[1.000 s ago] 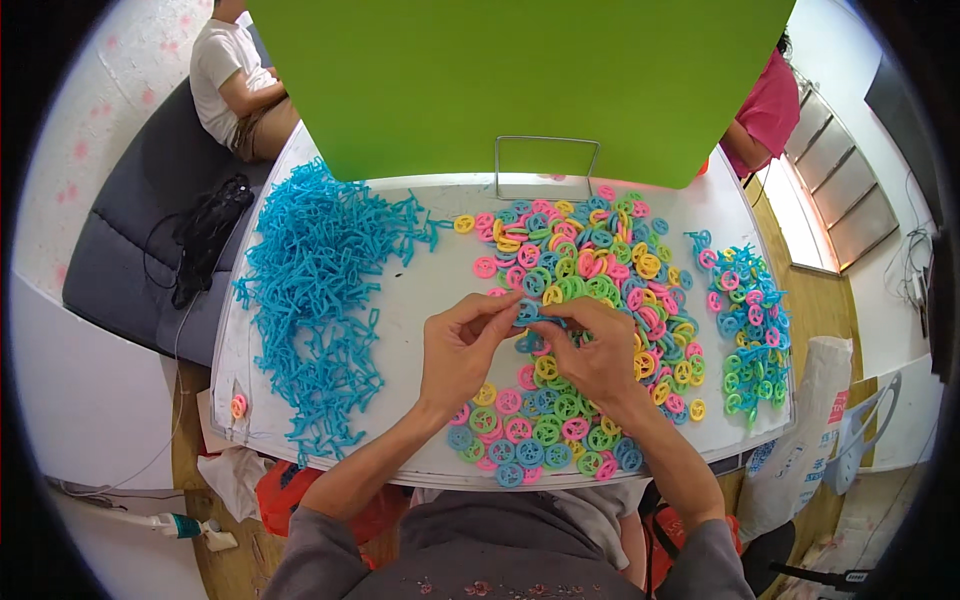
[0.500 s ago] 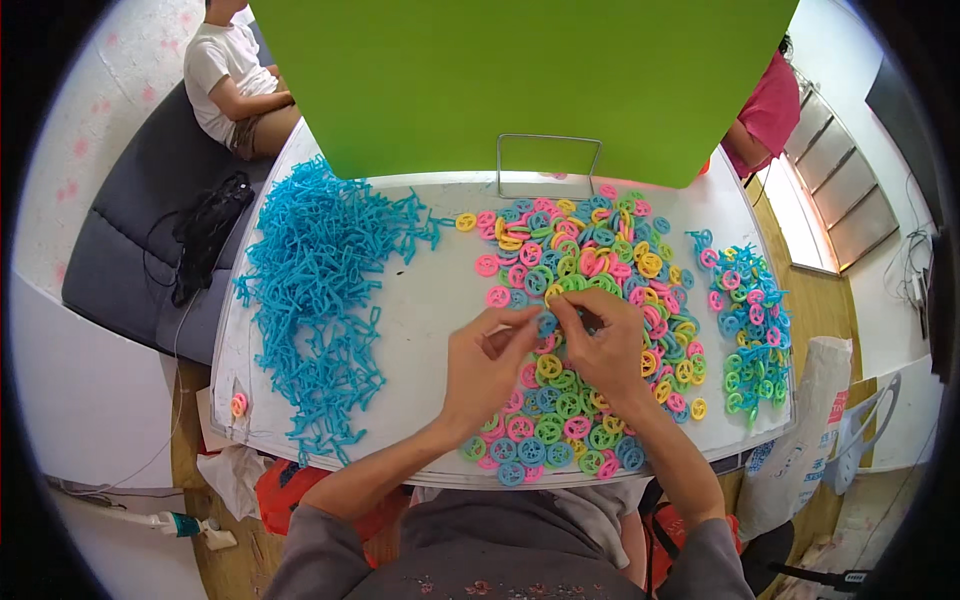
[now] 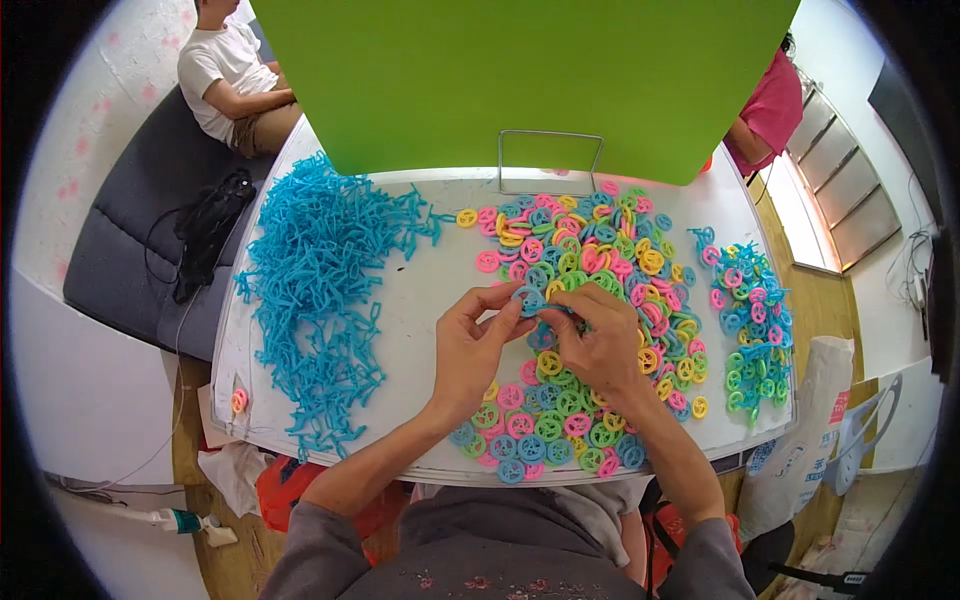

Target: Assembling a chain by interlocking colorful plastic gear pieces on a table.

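Over the middle of the table, my left hand [image 3: 468,350] pinches a small blue plastic wheel [image 3: 530,299] between thumb and fingers. My right hand [image 3: 602,338] is closed right beside it, fingertips meeting the wheel's right edge; what they grip is mostly hidden. Beneath and around both hands spreads a heap of spoked plastic wheels [image 3: 568,402] in pink, yellow, green and blue. To the left lies a large pile of thin blue plastic pieces [image 3: 315,260]. On the right is a smaller group of blue pieces with coloured wheels among them [image 3: 757,320].
A green panel [image 3: 530,80] stands across the white table's [image 3: 420,330] far side, with a wire stand [image 3: 550,133] before it. One person [image 3: 225,75] sits beyond at the left, another [image 3: 765,115] at the right. A white sack [image 3: 800,440] stands by the right edge.
Both hands have shifted slightly left and come together. The blue wheel now shows clearly in my left fingertips; the yellow wheel seen by my right fingertips is no longer visible there.
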`<state>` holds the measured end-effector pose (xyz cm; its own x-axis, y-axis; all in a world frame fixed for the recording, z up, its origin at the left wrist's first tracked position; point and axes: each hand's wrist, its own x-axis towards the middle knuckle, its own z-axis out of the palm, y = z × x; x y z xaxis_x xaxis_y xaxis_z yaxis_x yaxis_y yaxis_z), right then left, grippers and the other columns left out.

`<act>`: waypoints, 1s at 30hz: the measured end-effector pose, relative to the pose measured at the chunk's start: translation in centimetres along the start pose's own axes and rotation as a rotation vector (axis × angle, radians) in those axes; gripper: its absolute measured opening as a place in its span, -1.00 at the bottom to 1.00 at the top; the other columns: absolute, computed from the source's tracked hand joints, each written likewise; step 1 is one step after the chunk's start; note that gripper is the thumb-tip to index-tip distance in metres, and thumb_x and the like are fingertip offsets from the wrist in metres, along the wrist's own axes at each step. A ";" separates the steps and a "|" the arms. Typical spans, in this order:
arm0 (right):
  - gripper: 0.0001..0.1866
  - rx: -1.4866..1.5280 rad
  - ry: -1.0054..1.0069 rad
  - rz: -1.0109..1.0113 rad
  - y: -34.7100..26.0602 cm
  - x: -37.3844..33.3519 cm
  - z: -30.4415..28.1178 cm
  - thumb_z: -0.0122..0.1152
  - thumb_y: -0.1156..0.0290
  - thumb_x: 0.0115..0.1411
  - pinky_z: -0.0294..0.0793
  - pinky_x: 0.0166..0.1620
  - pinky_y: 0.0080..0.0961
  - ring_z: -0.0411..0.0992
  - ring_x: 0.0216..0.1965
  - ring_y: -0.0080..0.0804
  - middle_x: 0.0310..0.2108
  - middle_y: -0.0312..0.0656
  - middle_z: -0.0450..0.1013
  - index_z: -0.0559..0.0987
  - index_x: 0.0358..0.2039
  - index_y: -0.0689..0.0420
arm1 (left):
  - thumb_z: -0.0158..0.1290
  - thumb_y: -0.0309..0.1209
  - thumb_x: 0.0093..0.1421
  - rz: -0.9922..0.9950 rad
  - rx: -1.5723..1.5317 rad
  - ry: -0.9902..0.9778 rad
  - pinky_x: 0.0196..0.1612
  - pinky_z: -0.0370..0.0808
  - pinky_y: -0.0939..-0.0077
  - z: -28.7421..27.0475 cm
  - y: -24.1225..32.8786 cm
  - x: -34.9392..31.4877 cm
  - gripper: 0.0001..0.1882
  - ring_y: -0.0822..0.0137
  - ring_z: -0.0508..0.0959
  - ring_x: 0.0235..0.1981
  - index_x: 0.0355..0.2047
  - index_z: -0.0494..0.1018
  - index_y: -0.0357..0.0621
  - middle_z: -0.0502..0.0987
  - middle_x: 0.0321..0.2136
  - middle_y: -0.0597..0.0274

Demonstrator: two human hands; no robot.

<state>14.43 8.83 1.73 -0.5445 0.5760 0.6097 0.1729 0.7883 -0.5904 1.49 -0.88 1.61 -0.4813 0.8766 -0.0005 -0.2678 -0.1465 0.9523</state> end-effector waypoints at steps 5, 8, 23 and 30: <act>-0.85 0.069 0.037 0.067 0.2 -0.4 0.7 0.34 0.45 -0.04 0.37 -0.58 -0.48 0.43 -0.67 -0.35 -0.61 -0.16 0.45 0.60 -0.43 0.21 | -0.01 -0.49 0.25 0.005 -0.032 -0.011 -0.06 0.56 0.44 -0.2 -1.1 -0.1 -0.73 0.37 0.52 -0.14 -0.06 0.38 -0.36 0.46 -0.12 0.11; -0.86 0.085 -0.013 0.121 -0.1 -0.4 0.5 0.33 0.45 -0.03 0.37 -0.58 -0.49 0.43 -0.67 -0.35 -0.63 -0.14 0.45 0.60 -0.45 0.21 | -0.01 -0.51 0.25 0.070 -0.050 0.004 -0.06 0.56 0.43 -0.2 -1.4 -0.3 -0.74 0.36 0.53 -0.15 -0.07 0.37 -0.37 0.45 -0.11 0.10; -0.86 0.217 0.028 0.338 -1.0 -0.8 1.2 0.32 0.50 0.02 0.37 -0.52 -0.64 0.45 -0.56 -0.55 -0.56 -0.19 0.49 0.59 -0.39 0.26 | -0.04 -0.59 0.24 0.131 0.040 0.047 -0.11 0.57 0.49 0.2 -1.0 -0.8 -0.83 0.32 0.57 -0.20 -0.17 0.34 -0.41 0.46 -0.12 0.01; -0.86 0.269 -0.066 0.283 0.1 -0.2 0.5 0.26 0.58 0.04 0.45 -0.46 -0.63 0.47 -0.50 -0.54 -0.46 -0.17 0.51 0.61 -0.32 0.22 | -0.02 -0.52 0.25 0.077 0.033 -0.003 -0.06 0.55 0.43 -0.6 -1.3 -0.1 -0.79 0.32 0.54 -0.15 -0.14 0.33 -0.38 0.45 -0.12 0.04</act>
<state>14.09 8.67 1.32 -0.5591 0.7406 0.3728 0.1072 0.5104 -0.8532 1.39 -1.10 0.21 -0.4969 0.8646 0.0745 -0.2022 -0.1988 0.9589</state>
